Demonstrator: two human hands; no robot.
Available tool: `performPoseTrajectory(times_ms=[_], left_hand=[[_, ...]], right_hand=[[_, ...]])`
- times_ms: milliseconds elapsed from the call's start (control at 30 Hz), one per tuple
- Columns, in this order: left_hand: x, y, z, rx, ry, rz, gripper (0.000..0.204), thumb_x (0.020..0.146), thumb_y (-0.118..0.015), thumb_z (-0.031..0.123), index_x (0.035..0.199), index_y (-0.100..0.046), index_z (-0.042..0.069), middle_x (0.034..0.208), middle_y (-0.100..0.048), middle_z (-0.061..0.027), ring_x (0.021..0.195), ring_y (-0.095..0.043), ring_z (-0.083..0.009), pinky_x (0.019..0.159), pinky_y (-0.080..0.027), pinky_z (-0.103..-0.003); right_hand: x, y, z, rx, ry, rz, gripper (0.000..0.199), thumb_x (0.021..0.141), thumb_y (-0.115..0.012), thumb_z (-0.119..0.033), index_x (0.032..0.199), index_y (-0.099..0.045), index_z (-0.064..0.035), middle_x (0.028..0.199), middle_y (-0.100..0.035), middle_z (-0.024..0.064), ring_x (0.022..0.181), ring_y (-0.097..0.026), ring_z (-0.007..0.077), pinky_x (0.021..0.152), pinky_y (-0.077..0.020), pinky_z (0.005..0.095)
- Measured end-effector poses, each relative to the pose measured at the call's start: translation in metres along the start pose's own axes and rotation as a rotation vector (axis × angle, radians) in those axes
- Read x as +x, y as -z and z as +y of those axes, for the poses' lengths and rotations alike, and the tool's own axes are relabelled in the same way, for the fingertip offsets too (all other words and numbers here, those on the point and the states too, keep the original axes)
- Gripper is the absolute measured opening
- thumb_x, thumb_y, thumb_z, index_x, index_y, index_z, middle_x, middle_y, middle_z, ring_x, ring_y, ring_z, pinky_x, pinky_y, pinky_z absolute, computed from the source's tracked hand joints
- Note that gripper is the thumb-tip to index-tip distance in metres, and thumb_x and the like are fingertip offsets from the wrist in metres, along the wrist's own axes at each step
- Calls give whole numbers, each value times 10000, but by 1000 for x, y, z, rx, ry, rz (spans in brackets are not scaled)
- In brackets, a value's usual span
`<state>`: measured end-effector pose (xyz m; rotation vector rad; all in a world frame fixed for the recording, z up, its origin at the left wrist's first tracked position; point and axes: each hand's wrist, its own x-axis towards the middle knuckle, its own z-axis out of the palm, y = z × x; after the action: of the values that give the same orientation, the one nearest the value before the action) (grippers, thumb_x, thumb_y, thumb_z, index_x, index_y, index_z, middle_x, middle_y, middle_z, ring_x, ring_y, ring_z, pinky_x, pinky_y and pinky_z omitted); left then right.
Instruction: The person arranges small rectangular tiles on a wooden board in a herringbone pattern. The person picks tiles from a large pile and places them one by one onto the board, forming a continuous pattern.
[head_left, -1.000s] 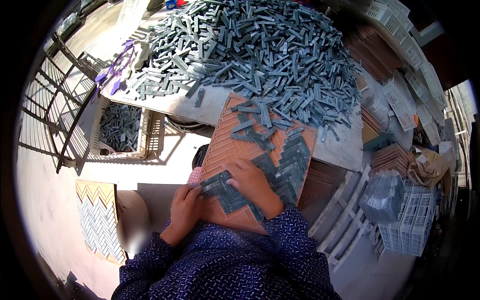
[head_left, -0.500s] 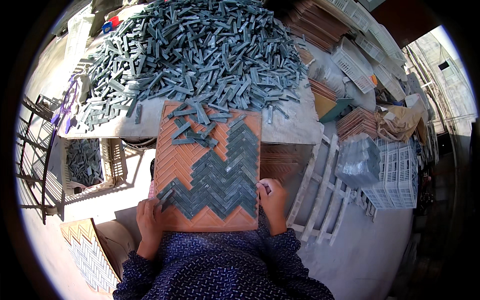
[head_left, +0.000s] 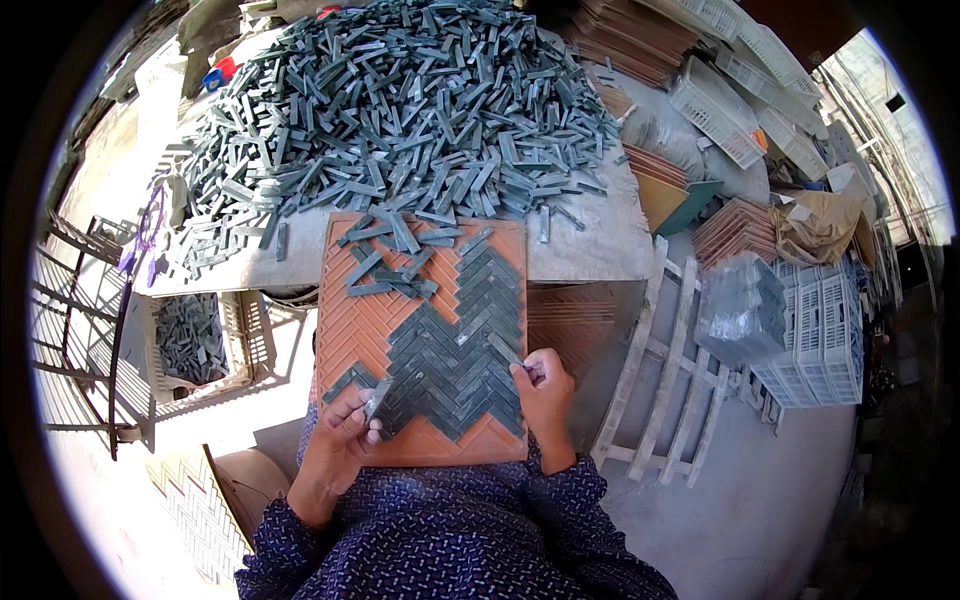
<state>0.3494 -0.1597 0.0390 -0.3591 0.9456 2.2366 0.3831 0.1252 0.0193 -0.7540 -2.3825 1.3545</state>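
Observation:
An orange herringbone mould board (head_left: pixel 345 330) leans between my lap and the table edge. Dark grey-green stone strips (head_left: pixel 450 350) fill much of its grooves in a zigzag. Over the lower left of the board, my left hand (head_left: pixel 343 432) pinches one stone strip (head_left: pixel 378 398), tilted up from the surface. My right hand (head_left: pixel 546 396) is at the board's right edge, thumb and fingers closed on the end of a lighter strip (head_left: pixel 503 348) that lies slanted over the laid ones. Several loose strips (head_left: pixel 400 232) are scattered on the board's upper part.
A big heap of stone strips (head_left: pixel 400 110) covers the table (head_left: pixel 590 240). Below left stand a crate of strips (head_left: pixel 240 345) and another patterned board (head_left: pixel 195 510). To the right are a wooden pallet (head_left: pixel 650 370), white plastic crates (head_left: pixel 815 340) and plastic-wrapped stacks (head_left: pixel 740 310).
My left hand has moved from the board's left edge inward over it and now holds a strip up. My right hand now has a strip at its fingertips. The view has shifted slightly.

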Motion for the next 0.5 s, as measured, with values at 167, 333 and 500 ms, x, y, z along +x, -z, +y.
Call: performPoseTrajectory(times_ms=[167, 333, 500], left_hand=[[8, -22, -15, 80, 116, 11, 267, 929, -538, 39, 1192, -524, -3, 1036, -587, -52, 946, -617, -165, 831, -524, -238], [12, -31, -24, 145, 151, -28, 275, 911, -510, -35, 1183, -530, 6, 1128, -587, -75, 1033, -595, -176, 880, -511, -265], [11, -23, -28, 130, 45, -77, 283, 903, -509, -36, 1183, -523, 8, 1135, -604, -82, 1025, -595, -155, 890, -489, -273]], right_hand=[[-10, 10, 6, 514, -17, -72, 120, 834, -632, 11, 916, -546, -3, 862, -577, 42, 753, -555, 85, 665, -460, 225], [-52, -20, -33, 532, 146, -289, 194, 821, -655, 7, 956, -520, -26, 932, -556, 47, 830, -546, 105, 740, -450, 245], [-66, -50, -47, 337, 385, -385, 193, 792, -680, 1, 912, -530, -12, 895, -581, 94, 789, -581, 155, 694, -472, 268]])
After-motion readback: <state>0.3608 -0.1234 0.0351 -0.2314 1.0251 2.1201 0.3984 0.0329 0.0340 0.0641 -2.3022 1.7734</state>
